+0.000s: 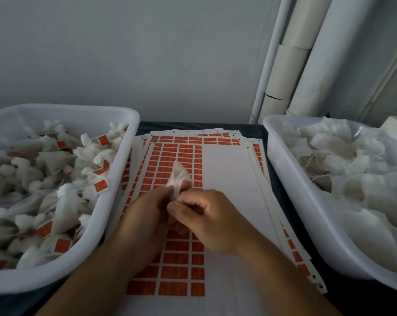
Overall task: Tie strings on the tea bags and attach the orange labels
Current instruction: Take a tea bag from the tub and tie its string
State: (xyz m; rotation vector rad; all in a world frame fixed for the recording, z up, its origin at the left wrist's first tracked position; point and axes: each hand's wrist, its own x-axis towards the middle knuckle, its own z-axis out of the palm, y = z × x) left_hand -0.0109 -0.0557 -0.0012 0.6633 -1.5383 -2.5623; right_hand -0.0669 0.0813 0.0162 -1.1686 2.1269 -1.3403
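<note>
A white tea bag (178,176) sticks up between my two hands above the middle of the table. My left hand (145,213) grips its lower part from the left. My right hand (206,215) is closed beside it, fingers pinched at the bag's gathered neck; any string there is too thin to make out. Under my hands lies a stack of sheets of orange labels (181,254), with many labels peeled off the right half of the top sheet.
A white tub (115,197) on the left holds several tied tea bags with orange labels (101,185). A white tub (284,179) on the right holds loose untied tea bags (352,169). White pipes (307,60) run up the wall behind.
</note>
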